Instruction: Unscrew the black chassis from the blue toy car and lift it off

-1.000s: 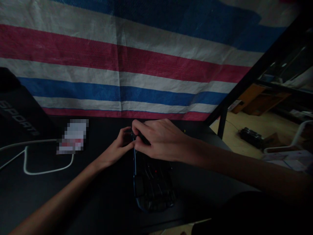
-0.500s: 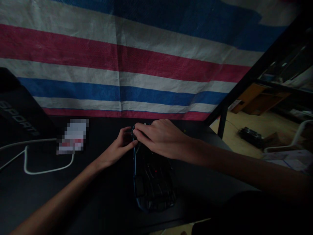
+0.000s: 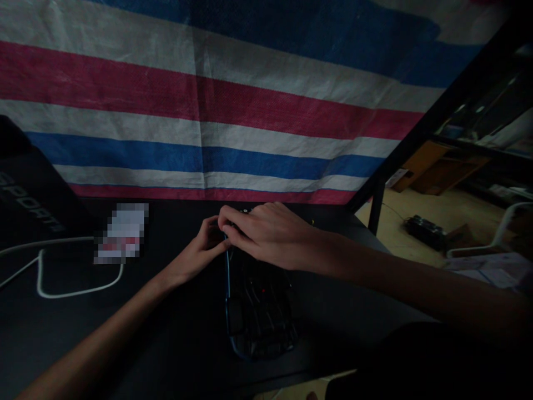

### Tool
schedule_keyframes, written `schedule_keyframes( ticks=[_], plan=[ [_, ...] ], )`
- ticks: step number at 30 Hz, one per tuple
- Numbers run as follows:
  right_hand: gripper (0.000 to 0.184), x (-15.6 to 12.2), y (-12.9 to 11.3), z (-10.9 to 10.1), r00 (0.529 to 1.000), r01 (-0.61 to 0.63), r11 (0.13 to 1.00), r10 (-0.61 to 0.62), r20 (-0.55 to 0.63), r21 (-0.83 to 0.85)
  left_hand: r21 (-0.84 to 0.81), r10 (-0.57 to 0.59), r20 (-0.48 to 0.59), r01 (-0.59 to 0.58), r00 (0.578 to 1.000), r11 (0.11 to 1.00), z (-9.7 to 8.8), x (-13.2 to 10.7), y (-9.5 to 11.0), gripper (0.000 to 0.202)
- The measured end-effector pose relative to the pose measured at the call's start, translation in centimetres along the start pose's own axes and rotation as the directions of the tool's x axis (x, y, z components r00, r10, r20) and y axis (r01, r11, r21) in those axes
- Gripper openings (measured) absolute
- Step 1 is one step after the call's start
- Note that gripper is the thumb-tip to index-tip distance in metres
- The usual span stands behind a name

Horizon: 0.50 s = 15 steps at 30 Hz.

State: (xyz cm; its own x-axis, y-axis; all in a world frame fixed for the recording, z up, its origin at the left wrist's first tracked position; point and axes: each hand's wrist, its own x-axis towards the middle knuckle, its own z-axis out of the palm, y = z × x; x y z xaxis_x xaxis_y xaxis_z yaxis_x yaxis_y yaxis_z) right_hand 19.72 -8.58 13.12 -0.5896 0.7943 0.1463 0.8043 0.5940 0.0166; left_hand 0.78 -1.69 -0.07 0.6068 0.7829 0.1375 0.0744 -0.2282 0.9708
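Note:
A dark toy car (image 3: 262, 311) lies on the black table with what looks like its underside up. It has a blue edge along its left side and a small red spot near the middle. My left hand (image 3: 208, 239) grips the car's far left corner, thumb on the near side and fingers curled behind. Across the far end lies my right hand (image 3: 266, 233), its fingers bent and closed at that same corner. What the right fingertips press on is hidden beneath them.
A pixelated phone-like item (image 3: 122, 233) lies on the left with a white cable (image 3: 79, 294). Beside it stands a black box (image 3: 37, 194) lettered "SPORT". Behind the table (image 3: 166, 333) hangs a striped sheet (image 3: 250, 105). On the right floor sits a dark object (image 3: 425, 232).
My right hand's fingers have shifted slightly left, further over the car's far left corner. My left hand stays at that corner, and the car lies nearly where it was.

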Motion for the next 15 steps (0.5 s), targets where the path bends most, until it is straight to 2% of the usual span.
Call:
schedule_keyframes(
  ticks=[5,9,11,15],
  plan=[
    [0.036,-0.2,0.0,0.2,0.999,-0.032,0.999,0.032,-0.002,-0.009,0.008,0.005,-0.009,-0.005,1.000,1.000,0.0,0.1,-0.1,0.058],
    [0.026,-0.4,-0.1,0.4,0.998,0.020,0.994,-0.013,-0.066,0.103,0.013,0.049,0.027,-0.049,0.998,0.999,-0.2,0.2,-0.4,0.059],
    [0.029,-0.3,0.0,0.5,0.996,0.065,0.987,-0.055,-0.071,0.149,0.010,0.057,0.029,-0.057,0.998,0.998,-0.3,0.2,-0.8,0.058],
    [0.035,-0.1,0.1,0.6,0.996,0.085,0.994,-0.084,-0.027,0.068,0.071,0.070,0.002,-0.070,0.998,0.995,-0.6,0.2,-1.8,0.058]
  ],
)
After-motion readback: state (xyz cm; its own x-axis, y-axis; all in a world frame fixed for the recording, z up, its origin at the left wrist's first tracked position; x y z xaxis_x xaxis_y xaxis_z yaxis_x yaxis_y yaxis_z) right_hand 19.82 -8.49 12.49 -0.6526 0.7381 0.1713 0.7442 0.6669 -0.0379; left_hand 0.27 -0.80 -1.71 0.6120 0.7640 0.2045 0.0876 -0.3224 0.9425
